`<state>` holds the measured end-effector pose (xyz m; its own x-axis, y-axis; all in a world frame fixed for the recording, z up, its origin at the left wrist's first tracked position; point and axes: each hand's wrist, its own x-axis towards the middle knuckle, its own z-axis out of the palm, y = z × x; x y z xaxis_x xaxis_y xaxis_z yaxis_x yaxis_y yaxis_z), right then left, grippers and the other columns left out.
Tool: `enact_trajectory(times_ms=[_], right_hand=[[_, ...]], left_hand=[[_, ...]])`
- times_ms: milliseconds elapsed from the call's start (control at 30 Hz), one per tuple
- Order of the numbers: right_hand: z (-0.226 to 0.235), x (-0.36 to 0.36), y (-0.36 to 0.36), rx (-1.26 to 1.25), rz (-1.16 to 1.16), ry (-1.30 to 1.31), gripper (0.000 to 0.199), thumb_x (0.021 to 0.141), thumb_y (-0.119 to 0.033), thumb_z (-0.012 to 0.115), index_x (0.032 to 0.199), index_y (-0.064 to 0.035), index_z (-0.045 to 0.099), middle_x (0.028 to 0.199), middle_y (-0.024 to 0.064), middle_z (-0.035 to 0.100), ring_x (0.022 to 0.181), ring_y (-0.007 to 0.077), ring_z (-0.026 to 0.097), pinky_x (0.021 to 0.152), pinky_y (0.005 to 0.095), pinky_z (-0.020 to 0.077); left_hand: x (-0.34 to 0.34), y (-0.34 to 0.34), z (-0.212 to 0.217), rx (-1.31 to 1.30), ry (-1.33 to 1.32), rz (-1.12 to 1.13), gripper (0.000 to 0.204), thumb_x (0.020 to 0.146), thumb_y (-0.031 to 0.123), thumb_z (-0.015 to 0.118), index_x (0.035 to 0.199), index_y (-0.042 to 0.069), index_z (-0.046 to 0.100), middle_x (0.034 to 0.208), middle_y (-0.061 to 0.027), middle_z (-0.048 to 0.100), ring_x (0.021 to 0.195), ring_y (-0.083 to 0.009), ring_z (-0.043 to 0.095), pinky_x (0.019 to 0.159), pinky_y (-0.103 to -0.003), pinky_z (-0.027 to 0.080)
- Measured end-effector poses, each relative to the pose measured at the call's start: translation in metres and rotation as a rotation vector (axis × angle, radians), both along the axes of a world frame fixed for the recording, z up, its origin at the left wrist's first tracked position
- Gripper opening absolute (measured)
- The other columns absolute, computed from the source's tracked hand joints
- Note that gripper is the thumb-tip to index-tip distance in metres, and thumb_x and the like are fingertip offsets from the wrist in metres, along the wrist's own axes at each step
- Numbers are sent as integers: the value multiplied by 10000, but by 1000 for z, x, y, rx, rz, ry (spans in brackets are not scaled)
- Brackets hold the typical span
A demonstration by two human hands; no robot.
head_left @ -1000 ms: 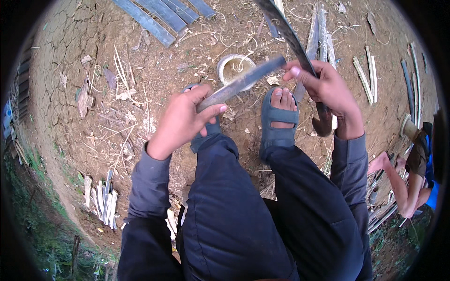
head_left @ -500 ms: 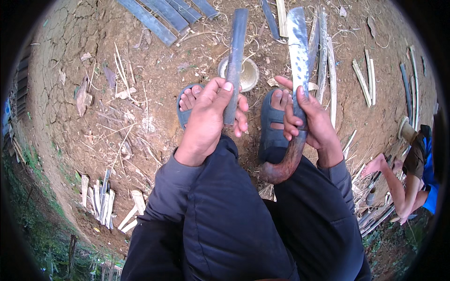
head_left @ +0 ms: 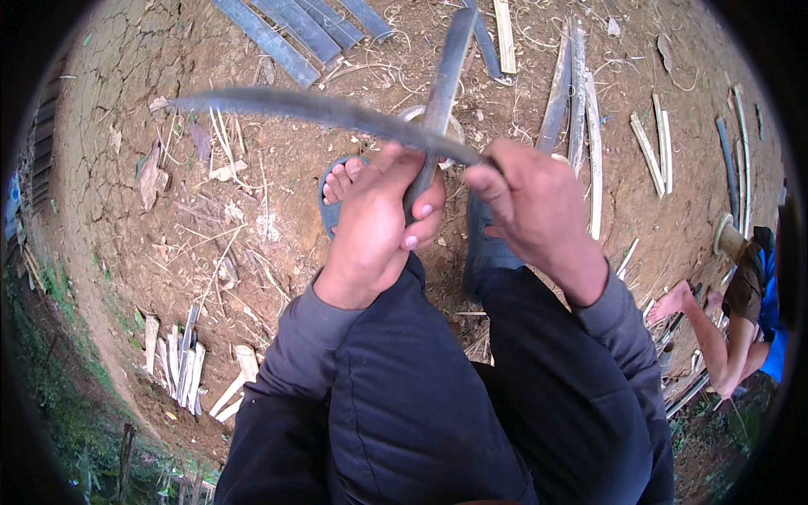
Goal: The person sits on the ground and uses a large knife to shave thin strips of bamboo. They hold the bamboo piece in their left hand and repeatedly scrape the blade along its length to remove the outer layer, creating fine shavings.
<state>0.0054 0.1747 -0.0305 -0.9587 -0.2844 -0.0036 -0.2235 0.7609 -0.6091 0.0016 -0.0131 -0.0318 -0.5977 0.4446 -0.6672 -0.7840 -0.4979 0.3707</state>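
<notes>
While my left hand (head_left: 374, 231) clenches bamboo strip (head_left: 442, 84) upright at frame centre, right hand (head_left: 530, 210) grips curved blade (head_left: 311, 108), crossing strip above left fingers (head_left: 425, 220).

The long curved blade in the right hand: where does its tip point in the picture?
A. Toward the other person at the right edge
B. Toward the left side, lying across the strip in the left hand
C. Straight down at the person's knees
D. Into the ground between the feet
B: the right hand holds the curved blade reaching leftward, crossing the grey strip that the left hand grips.
</notes>
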Motion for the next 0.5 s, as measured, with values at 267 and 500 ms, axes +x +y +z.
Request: enact_trajectory(times_ms=[267, 500], right_hand=[[-6, 7, -8, 127, 99, 114, 577, 868, -618, 593, 732, -63, 512, 628, 122, 558, 538, 310, 620, 485, 405, 478], [-17, 9, -2, 32, -11, -87, 582, 937, -588, 524, 727, -46, 538, 631, 169, 583, 555, 374, 617, 485, 446, 472]], left_hand=[[14, -1, 21, -16, -156, 8, 250, 1069, 300, 392, 1025, 87, 515, 578, 39, 358, 395, -53, 268, 377, -227, 202], [24, -10, 16, 23, -67, -29, 254, 1063, 303, 421, 1007, 68, 501, 579, 34, 355, 431, -51, 273, 402, -229, 209]])
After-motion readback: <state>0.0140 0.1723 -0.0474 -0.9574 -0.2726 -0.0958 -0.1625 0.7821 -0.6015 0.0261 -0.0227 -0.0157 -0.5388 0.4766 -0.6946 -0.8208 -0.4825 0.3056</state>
